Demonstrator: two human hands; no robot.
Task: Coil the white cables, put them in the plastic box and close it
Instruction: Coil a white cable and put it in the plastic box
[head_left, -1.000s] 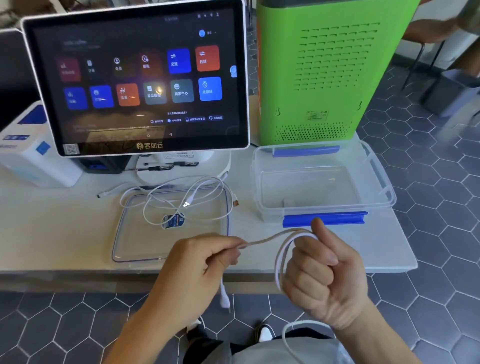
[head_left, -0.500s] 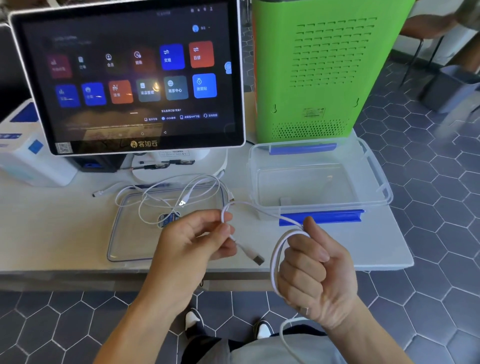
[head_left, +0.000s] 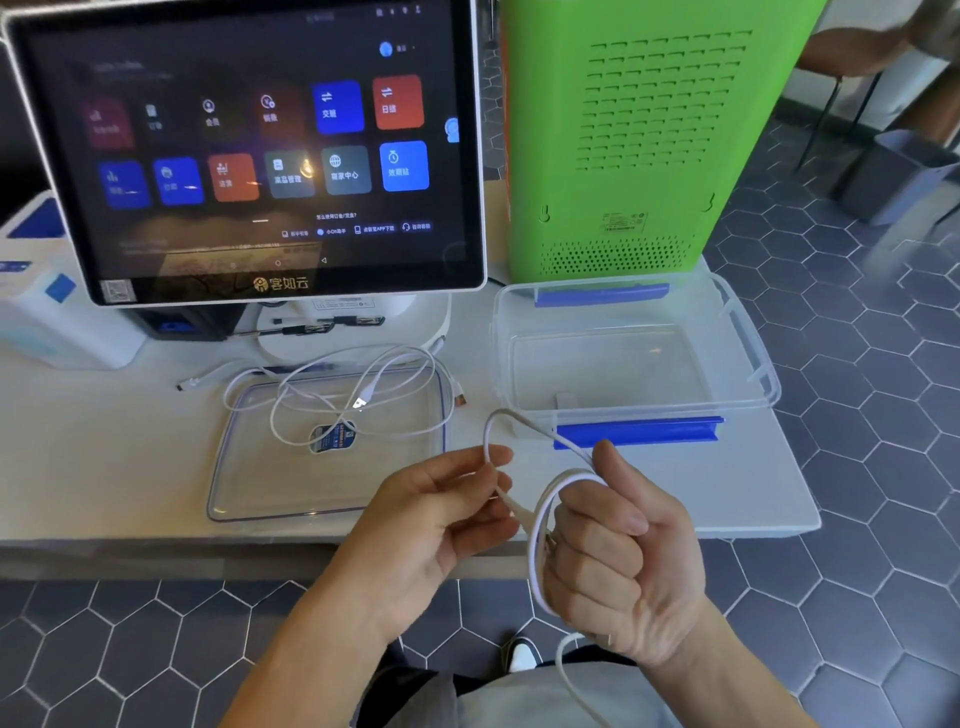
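White cable (head_left: 540, 525): coiled in our right hand (head_left: 618, 561), fingers curled round it; free end pinched by our left hand (head_left: 441, 514), just left. Plastic box (head_left: 748, 332): open, far-right of both hands, right hand nearer.

The tall green plastic vented cabinet (head_left: 644, 135) runs off the top edge. The dark touchscreen monitor's (head_left: 249, 150) icon labels are too blurred to read. The white cable (head_left: 540, 545) partly hides inside the right hand (head_left: 618, 561).
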